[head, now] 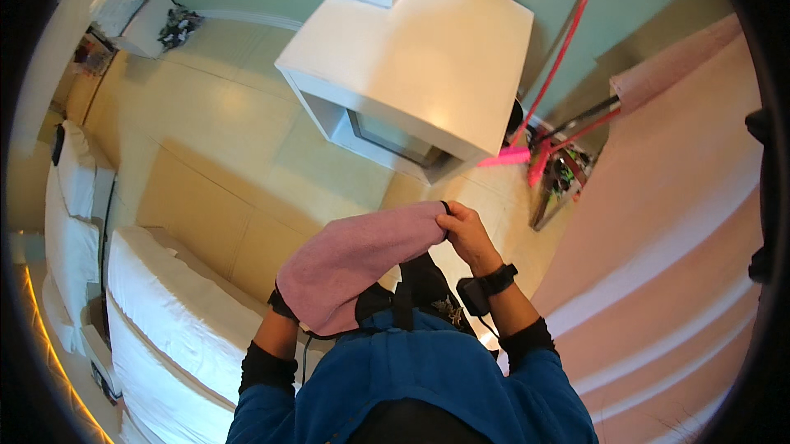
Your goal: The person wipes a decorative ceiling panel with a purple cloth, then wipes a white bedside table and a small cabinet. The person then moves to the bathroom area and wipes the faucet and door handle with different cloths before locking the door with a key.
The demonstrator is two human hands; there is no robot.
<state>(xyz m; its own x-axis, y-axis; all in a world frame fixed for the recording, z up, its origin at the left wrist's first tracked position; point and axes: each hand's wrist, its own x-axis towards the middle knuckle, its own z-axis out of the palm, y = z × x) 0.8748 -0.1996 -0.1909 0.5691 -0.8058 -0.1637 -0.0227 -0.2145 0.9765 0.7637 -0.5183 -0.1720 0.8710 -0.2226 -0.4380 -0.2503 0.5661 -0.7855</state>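
A pink cloth with a dark edging [358,259] is spread in front of my body at waist height. My right hand [464,228] pinches its upper right corner between thumb and fingers. The left part of the cloth hides my left hand; only the wrist with a black band shows at the cloth's left edge, so its grip cannot be seen. A black strap with a small box is on my right wrist.
Ahead stands a white cabinet [419,43] with an open front. To its right, a red-handled broom [555,67] leans on the wall near a pink dustpan or broom head [507,156]. A pink curtain [673,197] hangs at right; a white-covered sofa or bed [166,308] is at left.
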